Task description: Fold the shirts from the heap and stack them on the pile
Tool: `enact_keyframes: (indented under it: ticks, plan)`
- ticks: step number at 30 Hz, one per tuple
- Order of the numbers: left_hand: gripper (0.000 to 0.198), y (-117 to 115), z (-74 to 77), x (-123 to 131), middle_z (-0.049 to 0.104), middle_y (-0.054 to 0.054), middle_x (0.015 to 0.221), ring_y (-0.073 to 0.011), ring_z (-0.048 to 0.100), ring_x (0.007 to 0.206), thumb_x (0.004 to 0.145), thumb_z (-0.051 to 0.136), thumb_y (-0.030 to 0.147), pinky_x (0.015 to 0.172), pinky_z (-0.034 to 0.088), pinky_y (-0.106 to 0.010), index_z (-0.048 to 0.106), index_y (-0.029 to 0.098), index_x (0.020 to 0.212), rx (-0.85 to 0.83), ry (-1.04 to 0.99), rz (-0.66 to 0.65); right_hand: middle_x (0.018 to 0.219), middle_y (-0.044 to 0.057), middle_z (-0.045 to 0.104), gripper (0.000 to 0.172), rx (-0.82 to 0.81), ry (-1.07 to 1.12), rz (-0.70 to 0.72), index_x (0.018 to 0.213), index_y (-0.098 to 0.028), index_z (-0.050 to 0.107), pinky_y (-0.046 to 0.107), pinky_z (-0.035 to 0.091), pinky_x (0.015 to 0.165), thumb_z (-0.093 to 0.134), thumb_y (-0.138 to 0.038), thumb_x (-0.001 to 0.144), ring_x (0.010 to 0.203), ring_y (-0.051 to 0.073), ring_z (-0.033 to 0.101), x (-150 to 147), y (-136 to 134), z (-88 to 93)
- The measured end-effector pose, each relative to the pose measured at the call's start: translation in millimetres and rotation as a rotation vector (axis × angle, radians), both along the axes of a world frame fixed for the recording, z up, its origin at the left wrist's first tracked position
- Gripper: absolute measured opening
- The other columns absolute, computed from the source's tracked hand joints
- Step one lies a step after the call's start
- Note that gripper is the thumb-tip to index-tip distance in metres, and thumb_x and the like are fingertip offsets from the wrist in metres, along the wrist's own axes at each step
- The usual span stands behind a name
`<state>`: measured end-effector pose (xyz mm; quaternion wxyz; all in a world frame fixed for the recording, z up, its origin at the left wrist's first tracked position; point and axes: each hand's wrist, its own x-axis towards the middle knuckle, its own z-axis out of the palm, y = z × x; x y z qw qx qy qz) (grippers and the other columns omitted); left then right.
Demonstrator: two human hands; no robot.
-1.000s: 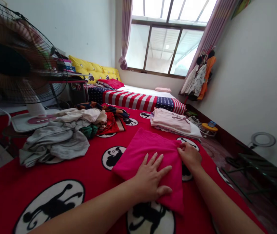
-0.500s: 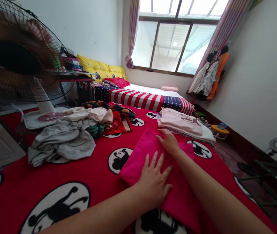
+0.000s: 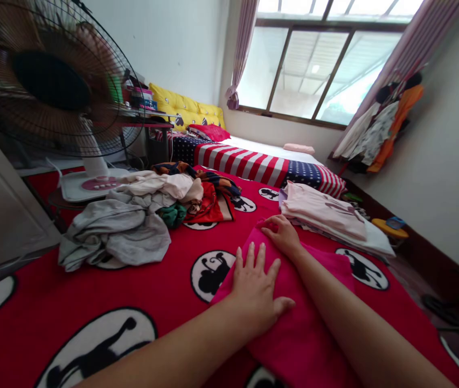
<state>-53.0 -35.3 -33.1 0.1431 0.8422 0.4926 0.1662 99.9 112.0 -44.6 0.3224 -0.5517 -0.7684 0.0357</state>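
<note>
Pink cloth runs lengthwise toward the window (left hand, right hand flat, grips open).

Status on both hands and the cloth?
Left hand flat on magenta cloth. Right hand at its far edge. Nothing in the way: grey clothes pile off left, folded pale pink clothes beyond.

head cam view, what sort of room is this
Probably a bedroom in a home: there's a bed with a red printed blanket, a stars-and-stripes bedspread on a second bed by the window, and a standing fan beside them.
</note>
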Motion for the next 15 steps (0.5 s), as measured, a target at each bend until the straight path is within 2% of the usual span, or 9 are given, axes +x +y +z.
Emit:
enact_keyframes:
  ticks: [3,6,10,12,15]
  plan:
    - [0.083,4,-1.5,-1,0.020,-0.016,0.155,-0.0424,0.004,0.143,0.077,0.050,0.069,0.109,-0.001,-0.069,0.038,0.022,0.144,-0.034,0.006,0.003,0.097,0.004,0.067,0.013,0.023,0.052,0.042,0.084,-0.021,0.065,0.030,0.046,0.078,0.060,-0.032,0.079,0.087,0.018,0.061,-1,0,1.5]
    - [0.081,2,3.8,-1,0.018,-0.015,0.155,-0.0414,0.003,0.143,0.078,0.051,0.067,0.110,-0.002,-0.067,0.038,0.023,0.145,-0.040,0.013,-0.010,0.081,0.004,0.068,0.016,0.062,0.078,-0.042,0.087,-0.021,0.063,0.030,0.044,0.072,0.053,-0.033,0.083,0.074,0.019,0.060,-5,-3,11.4]
    - [0.080,4,8.9,-3,0.015,-0.016,0.156,-0.0404,0.002,0.143,0.080,0.049,0.067,0.110,-0.001,-0.066,0.037,0.023,0.145,-0.033,0.027,-0.010,0.077,0.005,0.067,0.017,0.139,0.026,-0.151,0.085,-0.020,0.062,0.030,0.041,0.068,0.051,-0.033,0.084,0.072,0.020,0.059,-8,0,22.9]
    - [0.079,7,5.5,-5,0.016,-0.015,0.156,-0.0396,0.003,0.143,0.080,0.046,0.068,0.111,0.000,-0.066,0.037,0.024,0.145,-0.035,0.025,-0.004,0.078,0.005,0.067,0.017,0.135,-0.013,-0.209,0.085,-0.020,0.063,0.030,0.040,0.068,0.052,-0.033,0.083,0.074,0.021,0.060,-8,6,20.6]
    - [0.079,11,-4.7,-8,0.017,-0.013,0.156,-0.0378,0.003,0.144,0.081,0.041,0.071,0.111,0.001,-0.065,0.035,0.026,0.146,-0.041,0.011,-0.008,0.085,0.006,0.068,0.015,0.037,-0.089,-0.247,0.087,-0.020,0.064,0.031,0.042,0.071,0.055,-0.031,0.082,0.080,0.021,0.062,-5,20,9.0]
